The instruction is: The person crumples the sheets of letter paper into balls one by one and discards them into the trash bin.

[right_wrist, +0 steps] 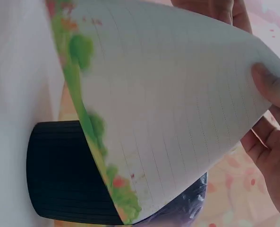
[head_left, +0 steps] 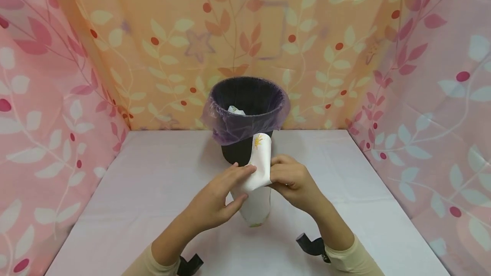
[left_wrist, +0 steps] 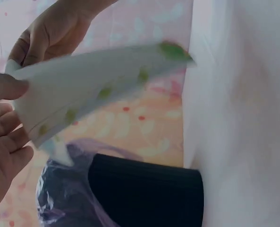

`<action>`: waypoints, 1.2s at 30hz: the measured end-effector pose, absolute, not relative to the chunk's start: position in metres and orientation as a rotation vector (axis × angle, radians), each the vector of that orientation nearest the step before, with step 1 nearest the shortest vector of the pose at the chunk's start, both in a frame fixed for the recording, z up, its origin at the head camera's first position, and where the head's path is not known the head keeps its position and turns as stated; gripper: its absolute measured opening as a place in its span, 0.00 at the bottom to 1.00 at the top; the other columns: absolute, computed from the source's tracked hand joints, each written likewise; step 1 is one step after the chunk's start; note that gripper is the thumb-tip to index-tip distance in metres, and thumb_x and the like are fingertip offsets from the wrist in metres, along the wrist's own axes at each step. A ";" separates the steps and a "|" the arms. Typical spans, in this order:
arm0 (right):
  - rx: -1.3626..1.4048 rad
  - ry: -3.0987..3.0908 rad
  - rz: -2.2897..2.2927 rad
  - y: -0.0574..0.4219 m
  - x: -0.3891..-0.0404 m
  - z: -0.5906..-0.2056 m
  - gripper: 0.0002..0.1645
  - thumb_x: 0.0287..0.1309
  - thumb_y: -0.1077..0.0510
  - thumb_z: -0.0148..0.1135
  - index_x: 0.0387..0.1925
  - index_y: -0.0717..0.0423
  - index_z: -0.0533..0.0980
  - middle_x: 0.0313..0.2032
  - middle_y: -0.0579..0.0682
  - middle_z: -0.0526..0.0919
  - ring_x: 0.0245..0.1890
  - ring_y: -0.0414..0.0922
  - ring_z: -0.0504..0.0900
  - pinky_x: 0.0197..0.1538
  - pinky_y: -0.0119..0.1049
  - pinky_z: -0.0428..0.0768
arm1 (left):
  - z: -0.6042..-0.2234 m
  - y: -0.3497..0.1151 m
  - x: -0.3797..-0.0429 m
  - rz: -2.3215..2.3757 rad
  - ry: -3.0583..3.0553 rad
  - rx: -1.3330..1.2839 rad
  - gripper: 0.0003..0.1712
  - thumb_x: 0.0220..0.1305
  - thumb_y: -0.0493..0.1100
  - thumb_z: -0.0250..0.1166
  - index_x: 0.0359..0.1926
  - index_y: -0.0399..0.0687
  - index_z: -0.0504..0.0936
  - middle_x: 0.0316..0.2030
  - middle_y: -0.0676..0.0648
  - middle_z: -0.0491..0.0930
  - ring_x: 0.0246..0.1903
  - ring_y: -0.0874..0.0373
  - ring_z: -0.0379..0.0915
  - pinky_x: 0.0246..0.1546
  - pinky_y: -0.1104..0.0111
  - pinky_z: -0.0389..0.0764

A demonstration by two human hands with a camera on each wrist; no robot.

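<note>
A sheet of lined white paper (head_left: 261,167) is bent over between the two hands, its upper part standing up as a curled flap with a small orange sun print. My left hand (head_left: 212,201) grips it from the left, with thumb and fingers on either side. On the right, my right hand (head_left: 295,182) pinches the paper's edge. Printed greenery runs along one border of the sheet (right_wrist: 163,104) in the right wrist view. Behind the paper stands a black bin (head_left: 235,151) with a purple bag (head_left: 245,126) folded over its rim.
Crumpled white paper (head_left: 235,110) shows inside the bin. A white-covered table (head_left: 161,173) lies beneath, with an orange patterned curtain (head_left: 153,67) behind and pink patterned curtains (head_left: 42,118) on both sides. Black wrist mounts (head_left: 311,245) are on both forearms.
</note>
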State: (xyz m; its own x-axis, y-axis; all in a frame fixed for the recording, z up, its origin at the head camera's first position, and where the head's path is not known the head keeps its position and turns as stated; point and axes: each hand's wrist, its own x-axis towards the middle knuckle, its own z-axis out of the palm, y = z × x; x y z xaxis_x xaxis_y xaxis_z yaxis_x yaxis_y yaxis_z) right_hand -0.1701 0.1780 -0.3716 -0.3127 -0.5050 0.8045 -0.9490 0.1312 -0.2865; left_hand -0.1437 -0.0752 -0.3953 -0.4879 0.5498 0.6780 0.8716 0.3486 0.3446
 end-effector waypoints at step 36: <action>0.820 -1.789 0.537 0.169 -0.170 -0.374 0.20 0.45 0.56 0.81 0.35 0.61 0.80 0.37 0.57 0.79 0.41 0.58 0.77 0.46 0.50 0.73 | -0.403 -0.079 -0.158 -1.233 -1.979 -0.753 0.06 0.60 0.30 0.73 0.35 0.44 0.86 0.34 0.50 0.88 0.32 0.60 0.85 0.32 0.75 0.84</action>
